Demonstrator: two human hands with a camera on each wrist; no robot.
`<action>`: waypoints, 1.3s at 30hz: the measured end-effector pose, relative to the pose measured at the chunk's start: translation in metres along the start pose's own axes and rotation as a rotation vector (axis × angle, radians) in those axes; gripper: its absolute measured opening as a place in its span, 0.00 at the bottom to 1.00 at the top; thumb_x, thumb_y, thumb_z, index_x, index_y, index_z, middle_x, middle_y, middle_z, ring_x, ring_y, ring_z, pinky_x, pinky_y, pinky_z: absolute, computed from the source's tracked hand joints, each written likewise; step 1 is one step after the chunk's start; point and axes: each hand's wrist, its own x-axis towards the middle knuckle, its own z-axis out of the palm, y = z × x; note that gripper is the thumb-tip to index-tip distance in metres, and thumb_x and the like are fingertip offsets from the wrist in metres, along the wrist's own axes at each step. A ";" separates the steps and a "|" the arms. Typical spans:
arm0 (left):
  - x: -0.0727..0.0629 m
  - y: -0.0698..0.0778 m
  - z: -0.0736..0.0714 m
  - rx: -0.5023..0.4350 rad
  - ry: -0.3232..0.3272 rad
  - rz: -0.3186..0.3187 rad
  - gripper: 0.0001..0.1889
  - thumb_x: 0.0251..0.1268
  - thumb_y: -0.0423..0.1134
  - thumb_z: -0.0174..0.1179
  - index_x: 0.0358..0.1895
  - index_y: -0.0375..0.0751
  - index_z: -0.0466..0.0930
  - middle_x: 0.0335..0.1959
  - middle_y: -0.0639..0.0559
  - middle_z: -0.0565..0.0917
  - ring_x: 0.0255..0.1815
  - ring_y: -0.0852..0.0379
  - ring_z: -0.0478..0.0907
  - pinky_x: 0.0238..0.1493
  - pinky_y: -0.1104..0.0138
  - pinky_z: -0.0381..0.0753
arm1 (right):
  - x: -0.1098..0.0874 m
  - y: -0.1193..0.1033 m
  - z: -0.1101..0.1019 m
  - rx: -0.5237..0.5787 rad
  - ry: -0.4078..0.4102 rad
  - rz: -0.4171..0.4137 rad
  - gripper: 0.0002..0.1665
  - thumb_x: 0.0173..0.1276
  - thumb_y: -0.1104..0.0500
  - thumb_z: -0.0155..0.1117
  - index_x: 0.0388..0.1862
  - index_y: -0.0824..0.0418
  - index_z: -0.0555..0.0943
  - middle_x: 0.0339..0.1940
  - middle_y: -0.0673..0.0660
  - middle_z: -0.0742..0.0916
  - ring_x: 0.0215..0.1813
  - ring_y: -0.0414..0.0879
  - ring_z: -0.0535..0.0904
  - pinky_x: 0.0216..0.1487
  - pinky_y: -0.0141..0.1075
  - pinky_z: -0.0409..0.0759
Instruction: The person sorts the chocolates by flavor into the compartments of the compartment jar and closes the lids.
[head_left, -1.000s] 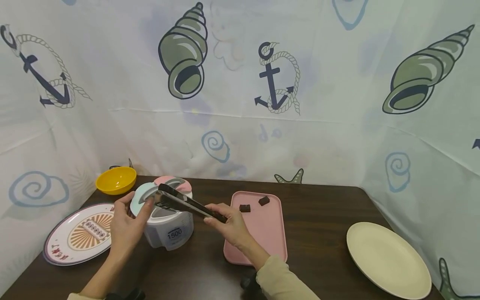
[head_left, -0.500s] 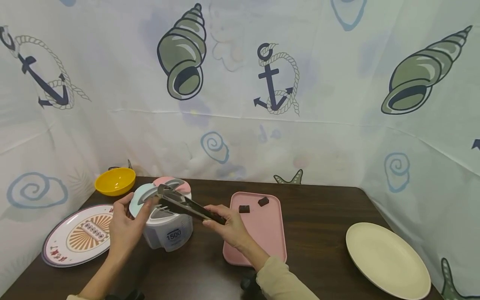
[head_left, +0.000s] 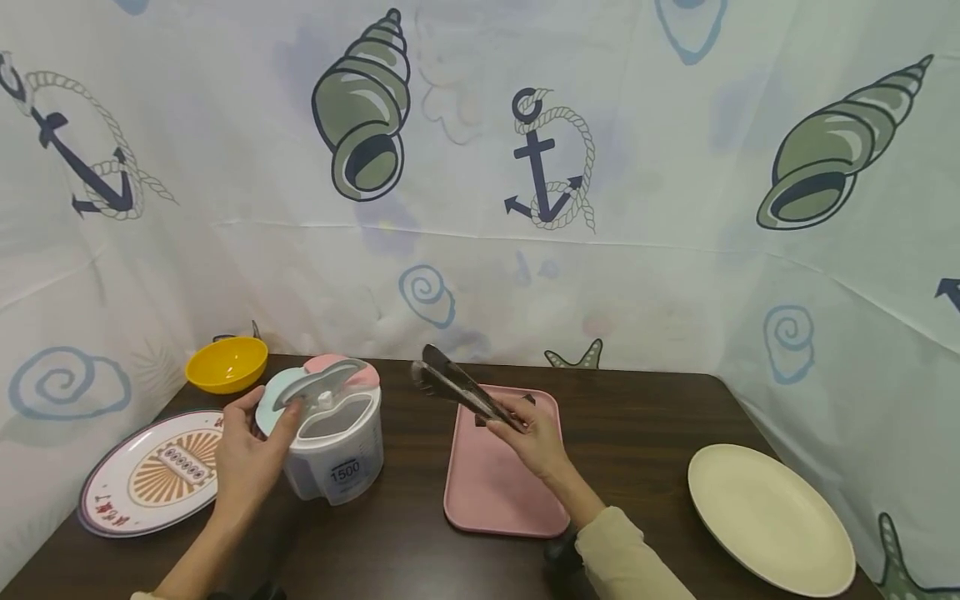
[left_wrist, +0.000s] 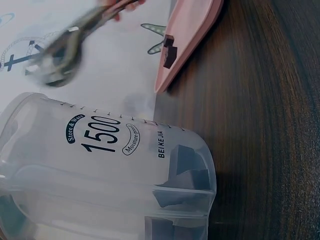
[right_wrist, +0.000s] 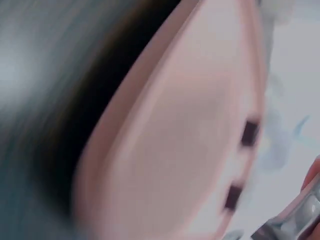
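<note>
My left hand [head_left: 251, 450] grips the edge of the clear storage container's lid, thumb against its raised grey flap [head_left: 318, 383]. The lid also has pale blue and pink sections, and one opening is uncovered. The container [left_wrist: 100, 150] is marked 1500, with several dark pieces [left_wrist: 187, 172] visible through its wall low down. My right hand [head_left: 536, 437] holds metal tongs [head_left: 457, 383] over the far left of the pink tray [head_left: 502, 492]. Nothing shows between the tong tips, though they are blurred in the left wrist view. Two dark blocks [right_wrist: 249, 133] lie on the tray, partly hidden in the head view.
Behind the container stands a yellow bowl [head_left: 227, 365]. A white oval plate with a printed pattern [head_left: 112, 500] lies at the left, partly behind my left hand. The cream oval plate [head_left: 772, 521] is at the right. A patterned cloth [head_left: 480, 292] surrounds the dark table [head_left: 637, 467].
My right hand has moved the tongs right, from above the container's opening to over the tray. My left hand stays at the lid.
</note>
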 end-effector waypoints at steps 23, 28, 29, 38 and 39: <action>-0.001 -0.003 0.001 0.009 0.004 -0.013 0.35 0.62 0.50 0.59 0.67 0.36 0.58 0.62 0.34 0.71 0.49 0.69 0.66 0.38 0.92 0.60 | -0.024 0.040 -0.058 -0.517 -0.008 0.270 0.18 0.54 0.57 0.72 0.44 0.57 0.84 0.28 0.49 0.80 0.28 0.41 0.69 0.27 0.34 0.66; -0.001 -0.001 0.001 0.005 -0.001 -0.011 0.36 0.62 0.51 0.59 0.67 0.36 0.57 0.62 0.35 0.70 0.51 0.63 0.67 0.39 0.92 0.60 | -0.021 0.038 -0.059 -0.543 -0.023 0.288 0.17 0.53 0.57 0.72 0.44 0.55 0.84 0.31 0.50 0.82 0.29 0.41 0.71 0.27 0.34 0.66; -0.001 -0.001 0.001 0.004 0.000 -0.009 0.35 0.62 0.50 0.59 0.67 0.36 0.57 0.62 0.35 0.70 0.50 0.64 0.67 0.39 0.91 0.60 | -0.021 0.038 -0.059 -0.553 -0.031 0.292 0.17 0.54 0.56 0.72 0.44 0.55 0.84 0.31 0.50 0.82 0.30 0.41 0.71 0.27 0.34 0.66; -0.001 -0.002 0.000 -0.007 -0.011 -0.004 0.34 0.63 0.49 0.58 0.67 0.36 0.57 0.61 0.36 0.70 0.46 0.71 0.65 0.40 0.92 0.61 | -0.017 0.039 -0.056 -0.611 -0.042 0.276 0.12 0.55 0.57 0.71 0.40 0.55 0.85 0.35 0.52 0.86 0.31 0.42 0.74 0.28 0.36 0.69; -0.001 -0.002 0.001 -0.008 -0.013 -0.001 0.34 0.63 0.49 0.58 0.67 0.36 0.57 0.61 0.36 0.70 0.46 0.71 0.65 0.40 0.92 0.61 | -0.017 0.039 -0.056 -0.616 -0.039 0.276 0.12 0.55 0.57 0.71 0.40 0.54 0.85 0.35 0.51 0.87 0.31 0.42 0.74 0.28 0.36 0.69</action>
